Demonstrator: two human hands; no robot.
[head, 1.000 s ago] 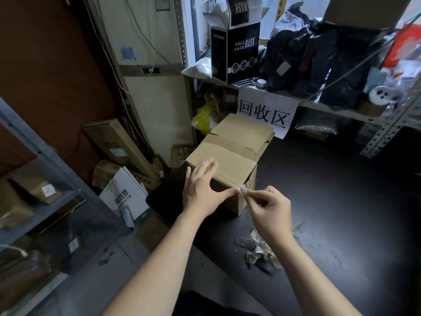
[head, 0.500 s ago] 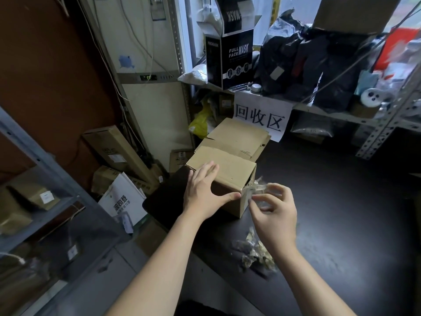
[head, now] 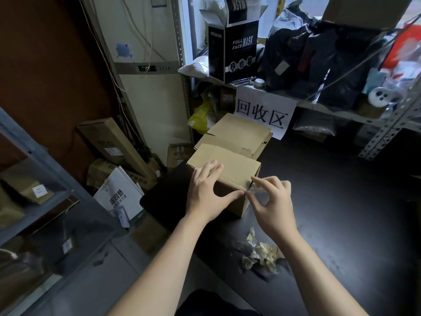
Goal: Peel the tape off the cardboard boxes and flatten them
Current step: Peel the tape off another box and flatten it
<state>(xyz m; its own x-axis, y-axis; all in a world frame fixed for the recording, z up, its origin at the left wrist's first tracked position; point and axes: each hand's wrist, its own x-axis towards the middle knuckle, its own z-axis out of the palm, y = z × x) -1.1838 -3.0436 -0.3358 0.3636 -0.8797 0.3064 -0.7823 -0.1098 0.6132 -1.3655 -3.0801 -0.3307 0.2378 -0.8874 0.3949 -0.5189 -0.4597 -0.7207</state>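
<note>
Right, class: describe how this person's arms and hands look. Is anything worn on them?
The left hand and right hand are ungloved, with no rings, watch or markings showing. The left arm and right arm are bare to the frame's edge, with no sleeve in view.

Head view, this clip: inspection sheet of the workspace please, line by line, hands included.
Surface: dark table, the box stands near its left end.
Job's things: cardboard box not yet flattened; clear tape partly off its near right corner; second box right behind it.
Clutter: crumpled tape scraps on the table, on the near side of the box.
Grippers: left hand rests flat on the box top; right hand pinches the tape at the corner.
Cables: white cables hang beside the pale cabinet.
Surroundings: shelf with paper sign, mask box and black bags; cartons on the floor at left.
</note>
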